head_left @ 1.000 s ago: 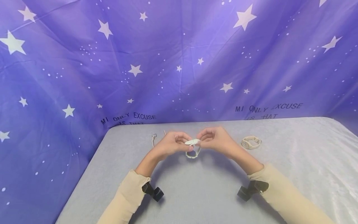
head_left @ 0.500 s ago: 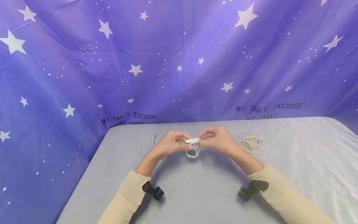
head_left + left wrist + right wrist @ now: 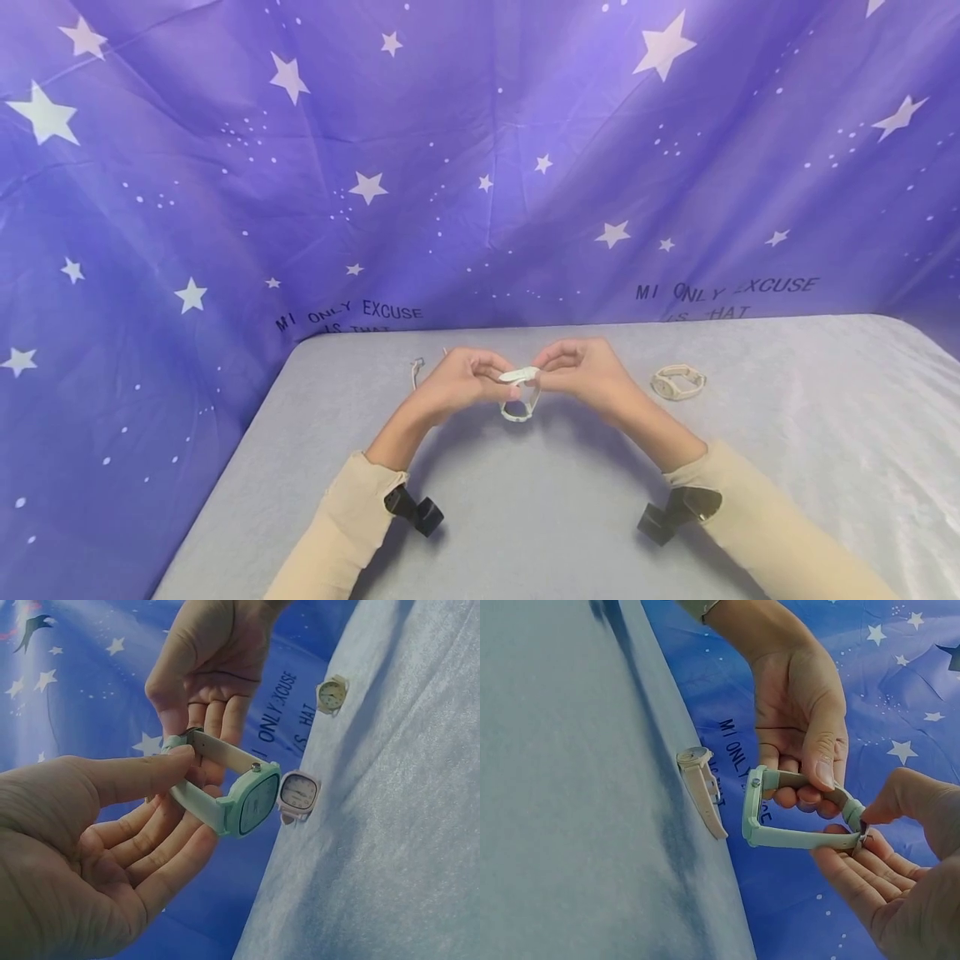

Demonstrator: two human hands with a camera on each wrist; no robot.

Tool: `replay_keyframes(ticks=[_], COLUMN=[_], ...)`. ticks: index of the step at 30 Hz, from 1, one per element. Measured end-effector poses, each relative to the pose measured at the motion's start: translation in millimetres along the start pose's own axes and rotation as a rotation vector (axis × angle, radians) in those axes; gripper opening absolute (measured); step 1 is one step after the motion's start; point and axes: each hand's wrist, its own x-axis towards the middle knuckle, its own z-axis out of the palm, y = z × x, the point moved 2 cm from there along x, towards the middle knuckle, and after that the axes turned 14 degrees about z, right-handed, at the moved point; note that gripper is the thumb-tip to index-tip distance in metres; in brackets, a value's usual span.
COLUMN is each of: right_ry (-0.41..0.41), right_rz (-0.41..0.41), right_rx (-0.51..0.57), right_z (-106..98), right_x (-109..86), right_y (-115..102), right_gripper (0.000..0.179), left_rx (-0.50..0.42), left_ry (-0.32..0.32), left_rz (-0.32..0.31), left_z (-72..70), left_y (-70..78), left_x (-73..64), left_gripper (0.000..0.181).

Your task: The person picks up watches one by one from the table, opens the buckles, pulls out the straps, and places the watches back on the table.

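Both hands hold a mint-green wristwatch (image 3: 517, 417) up in front of the person, its strap bent round into a loop. My left hand (image 3: 462, 382) pinches one strap (image 3: 196, 805) between thumb and fingers. At the top of the loop, my right hand (image 3: 583, 367) pinches the strap by the metal buckle (image 3: 863, 834), where the two strap ends meet. The square watch case (image 3: 259, 799) hangs at the far side of the loop, its dial facing away from the palms. In the right wrist view the left thumb (image 3: 823, 773) lies along the strap's inner side.
On the grey cloth-covered table (image 3: 540, 517), a beige watch (image 3: 677, 382) lies right of the hands. Another watch (image 3: 416, 372), pale pink in the left wrist view, lies behind the left hand, partly hidden. A purple star-printed curtain (image 3: 450, 167) hangs along the table's back edge.
The strap top between the fingers has risen slightly. Both hands keep their grip on the watch, and the head view has shifted a little.
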Motion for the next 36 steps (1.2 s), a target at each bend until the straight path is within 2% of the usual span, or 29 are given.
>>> replay_keyframes(ticks=[5, 11, 16, 19, 27, 36], right_ry=[-0.001, -0.031, -0.057, -0.072, -0.075, -0.044], right_rz=[-0.030, -0.073, -0.093, -0.101, -0.090, -0.073], right_rx=[-0.022, -0.029, -0.044, -0.050, -0.037, -0.019], right_z=[-0.4, -3.0, -2.1, -0.4, 0.8, 2.2], right_x=[0.1, -0.5, -0.2, 0.7, 0.6, 3.1], right_y=[0.7, 0.9, 1.4, 2.4, 2.2, 5.3], right_gripper=[0.023, 0.025, 0.024, 0.022, 0.024, 0.026], left_rx=[0.048, 0.091, 0.081, 0.083, 0.127, 0.186], left_ry=[0.025, 0.045, 0.021, 0.006, 0.013, 0.059], left_rz=[0.021, 0.091, 0.163, 0.185, 0.194, 0.203], left_z=[1.5, 2.9, 4.6, 4.7, 4.2, 6.1], left_y=[0.2, -2.0, -3.7, -4.0, -0.7, -3.0], left_x=[0.7, 2.5, 2.6, 1.9, 0.8, 3.3], left_gripper=[0.026, 0.026, 0.026, 0.027, 0.025, 0.020])
